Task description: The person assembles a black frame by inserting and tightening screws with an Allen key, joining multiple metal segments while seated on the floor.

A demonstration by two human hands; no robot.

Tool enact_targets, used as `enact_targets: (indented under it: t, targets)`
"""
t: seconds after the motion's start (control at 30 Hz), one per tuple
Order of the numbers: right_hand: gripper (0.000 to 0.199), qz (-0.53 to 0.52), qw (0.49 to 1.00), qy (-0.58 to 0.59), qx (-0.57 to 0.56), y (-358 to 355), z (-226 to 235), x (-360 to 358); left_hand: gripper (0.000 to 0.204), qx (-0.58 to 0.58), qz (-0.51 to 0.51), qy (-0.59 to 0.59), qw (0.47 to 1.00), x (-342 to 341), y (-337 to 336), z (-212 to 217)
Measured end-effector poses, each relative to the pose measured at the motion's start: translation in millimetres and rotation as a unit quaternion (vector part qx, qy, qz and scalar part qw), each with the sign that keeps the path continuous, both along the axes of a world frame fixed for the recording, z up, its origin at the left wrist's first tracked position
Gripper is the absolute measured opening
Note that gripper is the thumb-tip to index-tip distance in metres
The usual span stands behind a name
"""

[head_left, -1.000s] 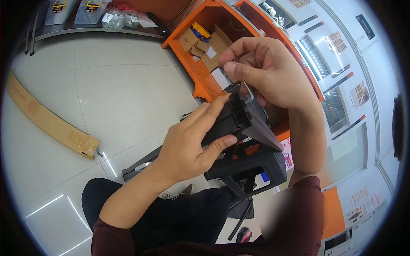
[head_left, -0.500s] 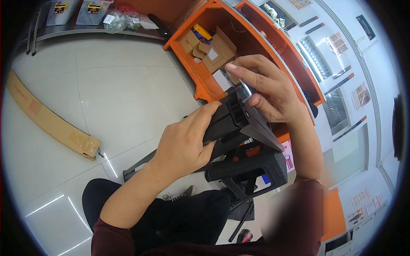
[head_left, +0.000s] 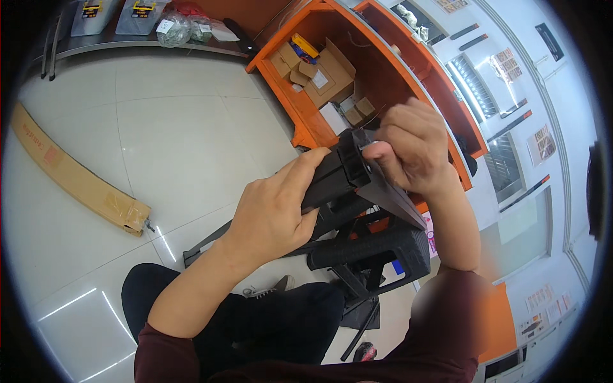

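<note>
My left hand (head_left: 273, 207) is wrapped around a black box-shaped part (head_left: 333, 177), its thumb below and fingers over the top. The part is tilted, its ribbed end towards my right hand. At that end my right hand (head_left: 416, 143) is curled into a fist, thumb stretched against the part's edge. Whatever lies inside those curled fingers is hidden. Beneath the part stands a black frame with a textured, padded-looking grip piece (head_left: 373, 255). A flat black plate (head_left: 399, 207) slants down from the part's end.
An orange cabinet (head_left: 305, 121) holding opened cardboard boxes (head_left: 329, 76) stands ahead. A long cardboard box (head_left: 76, 172) lies on the floor at left. Clear plastic tubs (head_left: 137, 19) and bags sit on a low shelf at the back. A black rod (head_left: 359, 330) lies near my feet.
My right hand has turned and curled its fingers into a fist beside the part's end. The shiny metal piece seen at its fingers before is now out of sight. My left hand keeps its hold.
</note>
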State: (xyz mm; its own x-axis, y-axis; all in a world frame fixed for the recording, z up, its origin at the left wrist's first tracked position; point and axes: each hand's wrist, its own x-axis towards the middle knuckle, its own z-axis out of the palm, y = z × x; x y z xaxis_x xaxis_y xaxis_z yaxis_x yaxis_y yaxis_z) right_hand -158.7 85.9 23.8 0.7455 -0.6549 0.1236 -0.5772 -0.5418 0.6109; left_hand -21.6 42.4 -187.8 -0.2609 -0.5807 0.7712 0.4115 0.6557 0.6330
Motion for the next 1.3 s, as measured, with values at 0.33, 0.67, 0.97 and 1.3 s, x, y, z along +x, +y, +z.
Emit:
enact_targets:
  t: [0.33, 0.67, 0.97, 1.3]
  targets:
    - [0.049, -0.342, 0.884, -0.284, 0.144, 34, -1, 41, 0.060, 0.001, 0.018, -0.018, 1.000, 1, 0, -1]
    - [0.091, -0.304, 0.914, -0.223, 0.150, 84, -47, -60, 0.065, -0.012, -0.004, 0.002, 1.000, -2, -2, -3]
    - [0.093, -0.238, 0.934, -0.212, 0.164, 81, -31, -67, 0.068, -0.024, -0.017, 0.006, 1.000, -1, 0, -5]
    - [0.092, -0.244, 0.931, -0.218, 0.163, 80, -35, -69, 0.065, -0.005, -0.048, -0.020, 0.999, 4, -1, -4]
